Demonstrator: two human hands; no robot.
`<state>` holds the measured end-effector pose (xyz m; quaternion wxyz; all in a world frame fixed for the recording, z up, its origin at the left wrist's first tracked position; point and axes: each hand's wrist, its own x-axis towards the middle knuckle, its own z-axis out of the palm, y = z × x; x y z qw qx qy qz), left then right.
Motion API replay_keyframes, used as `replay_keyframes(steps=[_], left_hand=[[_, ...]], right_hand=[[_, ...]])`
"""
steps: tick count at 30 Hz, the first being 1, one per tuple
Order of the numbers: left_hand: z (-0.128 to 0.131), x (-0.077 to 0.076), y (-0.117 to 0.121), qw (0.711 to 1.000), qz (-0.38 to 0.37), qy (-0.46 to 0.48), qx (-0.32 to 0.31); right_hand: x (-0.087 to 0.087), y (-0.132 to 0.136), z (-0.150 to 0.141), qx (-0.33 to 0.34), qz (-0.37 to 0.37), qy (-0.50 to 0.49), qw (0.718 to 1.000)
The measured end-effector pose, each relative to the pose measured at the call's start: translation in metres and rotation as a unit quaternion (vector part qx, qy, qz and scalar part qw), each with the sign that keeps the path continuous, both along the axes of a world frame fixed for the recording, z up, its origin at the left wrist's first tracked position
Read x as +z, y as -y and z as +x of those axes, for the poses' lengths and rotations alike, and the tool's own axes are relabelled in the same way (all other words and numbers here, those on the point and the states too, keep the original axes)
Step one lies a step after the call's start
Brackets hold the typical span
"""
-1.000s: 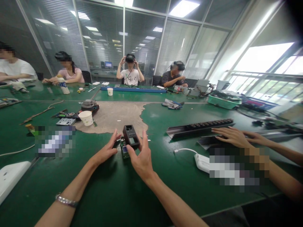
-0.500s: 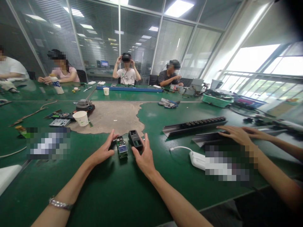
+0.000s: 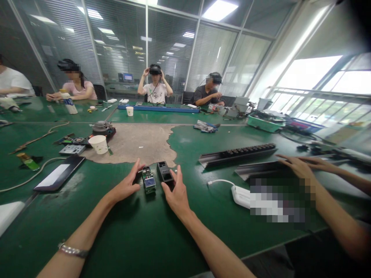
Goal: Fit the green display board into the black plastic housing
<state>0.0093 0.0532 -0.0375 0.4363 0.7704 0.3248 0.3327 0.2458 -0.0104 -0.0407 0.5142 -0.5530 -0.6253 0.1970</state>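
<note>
A small green circuit board with a square screen [image 3: 149, 182] lies on the green tabletop in front of me. To its right rests a black plastic housing with cut-out openings [image 3: 164, 170]. My left hand [image 3: 128, 187] is at the board's left side, thumb and fingers apart; its fingertips are close to the board's upper end, and contact cannot be made out. My right hand [image 3: 177, 192] is on the right side of the housing, its fingers spread and the thumb near the lower end. Neither hand is wrapped around anything.
A co-worker's hands [image 3: 298, 168] are over a dark metal channel [image 3: 255, 170] on the right, near a white device with a cable [image 3: 241, 196]. To the left are a phone [image 3: 60, 173], a paper cup [image 3: 99, 144] and electronic parts [image 3: 72, 150]. Gloves [image 3: 206, 126] lie farther back.
My hands, the board and the housing stay almost in place. The co-worker's hands on the right have shifted slightly to the right along the channel.
</note>
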Motion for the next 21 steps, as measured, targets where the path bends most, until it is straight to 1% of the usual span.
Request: replay_keyframes(steps=[4, 8, 11, 13, 16, 21], left_hand=[[0.001, 0.003, 0.002, 1.000, -0.001, -0.014, 0.009], [0.001, 0.001, 0.001, 1.000, -0.002, 0.001, 0.000], [0.000, -0.001, 0.000, 1.000, 0.003, 0.015, -0.005], [0.000, -0.001, 0.001, 1.000, -0.001, 0.017, -0.003], [0.001, 0.001, 0.002, 1.000, -0.008, 0.015, 0.000], [0.001, 0.004, 0.003, 1.000, 0.005, 0.010, 0.000]], right_hand=[[0.010, 0.001, -0.001, 0.006, 0.011, -0.036, 0.999], [0.031, 0.006, -0.010, 0.032, 0.030, -0.088, 0.995], [0.046, 0.011, -0.023, 0.059, 0.032, -0.091, 0.994], [0.052, 0.013, -0.031, 0.073, 0.030, -0.086, 0.993], [0.053, 0.012, -0.040, 0.079, 0.030, -0.075, 0.994], [0.047, 0.008, -0.049, 0.054, 0.021, -0.043, 0.997]])
